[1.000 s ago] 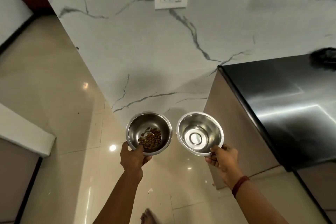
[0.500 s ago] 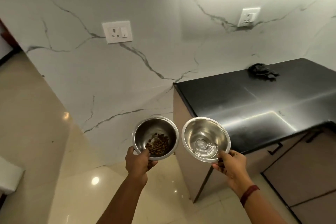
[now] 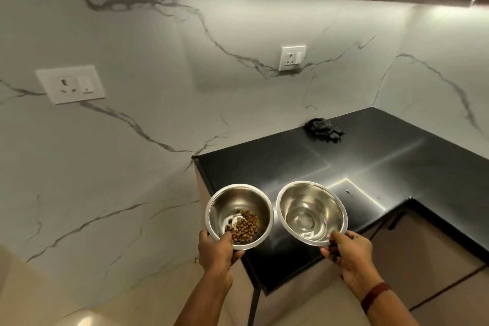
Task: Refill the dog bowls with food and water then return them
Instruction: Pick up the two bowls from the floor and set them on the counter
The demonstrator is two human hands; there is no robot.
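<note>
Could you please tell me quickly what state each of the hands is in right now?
Left hand: closed, gripping the rim of the kibble bowl.
Right hand: closed, gripping the rim of the water bowl.

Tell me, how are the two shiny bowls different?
The left bowl has brown dog food in it; the right bowl has none, only what looks like a little water. The left hand holds the left bowl, the right hand the right bowl. Both are round, shiny metal, about the same size.
</note>
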